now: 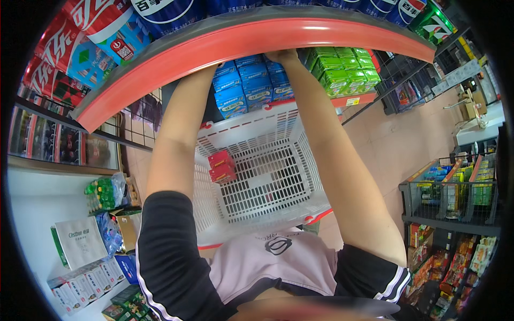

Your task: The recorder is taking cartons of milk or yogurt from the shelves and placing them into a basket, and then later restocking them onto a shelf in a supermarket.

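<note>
Both my arms reach under the red front edge [257,38] of an upper shelf. My left hand is out of view, hidden behind that edge. Only the back part of my right hand [283,55] shows, above the blue drink cartons [257,86] stacked on the lower shelf; its fingers are covered. Stacked green cartons [345,72] stand to the right of that hand. Below my forearms is a white plastic shopping basket [237,130] with red handles. Two small red cartons [222,166] lie inside it at the left.
Packs of blue cola cans [172,16] and red soft-drink packs [84,44] fill the upper shelf. Cases and boxes [78,242] are piled at the left. A wire snack rack [449,200] stands at the right, beside the tiled floor [373,136].
</note>
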`<act>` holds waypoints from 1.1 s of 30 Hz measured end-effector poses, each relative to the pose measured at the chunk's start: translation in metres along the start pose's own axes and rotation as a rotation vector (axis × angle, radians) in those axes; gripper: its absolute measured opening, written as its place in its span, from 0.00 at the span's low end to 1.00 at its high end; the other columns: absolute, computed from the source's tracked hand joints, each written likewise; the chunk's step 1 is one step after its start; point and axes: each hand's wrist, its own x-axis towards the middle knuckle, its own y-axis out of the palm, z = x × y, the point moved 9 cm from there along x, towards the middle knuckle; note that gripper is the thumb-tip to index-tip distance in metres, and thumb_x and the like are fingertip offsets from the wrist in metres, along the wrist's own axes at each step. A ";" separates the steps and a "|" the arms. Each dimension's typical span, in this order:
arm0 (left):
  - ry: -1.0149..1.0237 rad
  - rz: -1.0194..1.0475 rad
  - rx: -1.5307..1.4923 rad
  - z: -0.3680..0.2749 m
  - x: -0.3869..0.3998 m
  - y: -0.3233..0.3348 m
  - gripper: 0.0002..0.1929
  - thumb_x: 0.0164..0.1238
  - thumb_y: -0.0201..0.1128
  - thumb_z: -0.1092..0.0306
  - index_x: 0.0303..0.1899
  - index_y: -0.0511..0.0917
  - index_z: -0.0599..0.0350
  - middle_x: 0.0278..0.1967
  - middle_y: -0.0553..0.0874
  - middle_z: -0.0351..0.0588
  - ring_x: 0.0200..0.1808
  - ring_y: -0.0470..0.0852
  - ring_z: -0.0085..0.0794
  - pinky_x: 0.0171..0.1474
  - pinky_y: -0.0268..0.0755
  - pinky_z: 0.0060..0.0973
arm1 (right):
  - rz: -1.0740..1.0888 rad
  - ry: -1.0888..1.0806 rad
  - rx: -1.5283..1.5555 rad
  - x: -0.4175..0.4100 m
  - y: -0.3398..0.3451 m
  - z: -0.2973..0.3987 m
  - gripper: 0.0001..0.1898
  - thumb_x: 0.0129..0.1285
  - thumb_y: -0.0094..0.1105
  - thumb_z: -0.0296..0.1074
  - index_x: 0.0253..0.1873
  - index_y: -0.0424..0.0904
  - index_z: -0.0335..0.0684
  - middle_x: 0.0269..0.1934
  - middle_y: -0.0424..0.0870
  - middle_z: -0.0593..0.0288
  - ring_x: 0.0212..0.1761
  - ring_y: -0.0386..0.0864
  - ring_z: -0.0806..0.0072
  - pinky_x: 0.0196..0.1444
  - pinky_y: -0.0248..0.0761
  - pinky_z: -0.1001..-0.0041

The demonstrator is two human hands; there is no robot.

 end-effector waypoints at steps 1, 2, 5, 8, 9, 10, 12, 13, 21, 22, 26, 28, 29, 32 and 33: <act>0.007 -0.004 0.001 -0.003 0.001 -0.002 0.19 0.55 0.66 0.57 0.46 0.80 0.58 0.47 0.84 0.57 0.50 0.82 0.49 0.53 0.73 0.36 | -0.003 0.001 0.001 0.002 -0.001 -0.002 0.34 0.64 0.46 0.62 0.72 0.61 0.53 0.71 0.64 0.54 0.70 0.66 0.59 0.67 0.66 0.62; 0.013 -0.007 0.002 -0.005 0.003 -0.004 0.19 0.55 0.66 0.57 0.46 0.80 0.58 0.47 0.84 0.57 0.50 0.82 0.49 0.53 0.73 0.36 | -0.009 -0.031 0.017 0.004 -0.003 -0.003 0.35 0.64 0.46 0.63 0.72 0.60 0.53 0.71 0.64 0.53 0.70 0.67 0.57 0.66 0.66 0.60; 0.026 -0.009 0.009 -0.009 0.004 -0.007 0.19 0.55 0.66 0.58 0.46 0.80 0.58 0.46 0.84 0.57 0.49 0.82 0.49 0.53 0.73 0.36 | -0.020 -0.063 0.048 0.007 -0.007 -0.007 0.35 0.63 0.45 0.63 0.72 0.60 0.53 0.70 0.65 0.51 0.69 0.68 0.55 0.65 0.67 0.58; 0.023 -0.013 0.016 -0.006 0.002 -0.008 0.18 0.56 0.65 0.58 0.45 0.80 0.58 0.46 0.84 0.57 0.49 0.82 0.49 0.52 0.73 0.36 | -0.015 -0.058 0.053 0.003 -0.010 0.005 0.35 0.63 0.46 0.63 0.71 0.62 0.52 0.69 0.67 0.51 0.69 0.68 0.55 0.65 0.67 0.58; 0.026 -0.017 0.015 -0.007 0.003 -0.009 0.18 0.56 0.65 0.58 0.45 0.80 0.58 0.46 0.84 0.57 0.49 0.82 0.49 0.52 0.74 0.36 | -0.015 -0.044 0.040 0.002 -0.011 0.005 0.35 0.63 0.46 0.64 0.71 0.63 0.51 0.68 0.68 0.51 0.69 0.68 0.55 0.65 0.67 0.58; 0.028 -0.021 0.014 -0.008 0.004 -0.010 0.18 0.56 0.65 0.58 0.45 0.80 0.58 0.46 0.84 0.57 0.49 0.82 0.49 0.52 0.74 0.36 | -0.015 -0.046 0.039 0.001 -0.012 0.007 0.35 0.63 0.46 0.64 0.71 0.63 0.51 0.68 0.68 0.51 0.69 0.68 0.55 0.65 0.67 0.58; 0.036 -0.031 0.010 -0.012 0.006 -0.012 0.18 0.56 0.65 0.58 0.45 0.80 0.58 0.46 0.84 0.57 0.49 0.82 0.49 0.52 0.74 0.36 | 0.012 -0.011 0.022 0.001 -0.011 0.006 0.35 0.63 0.47 0.63 0.70 0.64 0.51 0.68 0.69 0.52 0.68 0.69 0.55 0.65 0.67 0.58; 0.041 -0.035 0.007 -0.015 0.008 -0.014 0.18 0.56 0.65 0.58 0.45 0.80 0.58 0.46 0.84 0.57 0.49 0.82 0.49 0.52 0.74 0.36 | 0.010 -0.011 0.020 0.000 -0.011 0.004 0.35 0.63 0.47 0.63 0.70 0.64 0.51 0.68 0.69 0.52 0.68 0.69 0.55 0.65 0.67 0.58; 0.093 -0.097 0.001 -0.035 0.027 -0.035 0.16 0.57 0.64 0.59 0.44 0.80 0.58 0.45 0.84 0.57 0.48 0.82 0.49 0.52 0.74 0.36 | -0.007 -0.003 0.058 0.002 -0.013 -0.001 0.35 0.63 0.48 0.63 0.70 0.63 0.51 0.67 0.70 0.49 0.66 0.71 0.52 0.64 0.68 0.57; 0.097 -0.107 0.002 -0.036 0.028 -0.039 0.16 0.57 0.64 0.59 0.44 0.80 0.58 0.45 0.84 0.57 0.48 0.82 0.49 0.52 0.74 0.36 | -0.012 -0.009 0.057 0.002 -0.015 0.002 0.35 0.63 0.48 0.63 0.70 0.63 0.51 0.67 0.70 0.49 0.66 0.71 0.52 0.64 0.68 0.57; 0.130 -0.160 -0.009 -0.054 0.036 -0.061 0.16 0.57 0.64 0.60 0.43 0.80 0.58 0.45 0.84 0.58 0.48 0.82 0.50 0.51 0.74 0.36 | -0.044 -0.115 0.030 -0.006 -0.014 0.001 0.36 0.65 0.46 0.62 0.73 0.59 0.50 0.72 0.62 0.51 0.73 0.61 0.53 0.71 0.59 0.58; 0.084 -0.172 0.034 -0.028 0.026 -0.068 0.15 0.57 0.64 0.60 0.43 0.80 0.58 0.45 0.85 0.58 0.48 0.82 0.50 0.51 0.74 0.36 | 0.003 -0.172 0.112 -0.020 0.004 0.037 0.36 0.67 0.44 0.61 0.75 0.55 0.48 0.76 0.51 0.53 0.78 0.47 0.57 0.77 0.46 0.59; 0.038 -0.162 0.071 -0.003 0.014 -0.066 0.15 0.57 0.63 0.60 0.43 0.80 0.58 0.45 0.85 0.58 0.48 0.82 0.50 0.51 0.74 0.36 | 0.040 -0.204 0.152 -0.019 0.022 0.064 0.36 0.67 0.44 0.61 0.75 0.55 0.48 0.76 0.51 0.53 0.78 0.47 0.57 0.77 0.46 0.59; 0.113 -0.124 -0.081 -0.055 0.020 -0.013 0.15 0.57 0.63 0.60 0.43 0.80 0.57 0.44 0.85 0.58 0.48 0.83 0.50 0.51 0.75 0.36 | -0.087 -0.237 0.026 0.051 0.031 -0.083 0.36 0.68 0.41 0.60 0.76 0.51 0.50 0.76 0.52 0.52 0.77 0.51 0.56 0.76 0.49 0.60; 0.215 -0.164 -0.202 -0.114 0.034 -0.017 0.15 0.57 0.63 0.60 0.43 0.80 0.57 0.44 0.85 0.58 0.48 0.83 0.50 0.51 0.75 0.36 | -0.447 -0.339 -0.461 0.082 -0.037 -0.162 0.23 0.67 0.54 0.45 0.63 0.72 0.44 0.67 0.68 0.48 0.67 0.68 0.52 0.70 0.58 0.55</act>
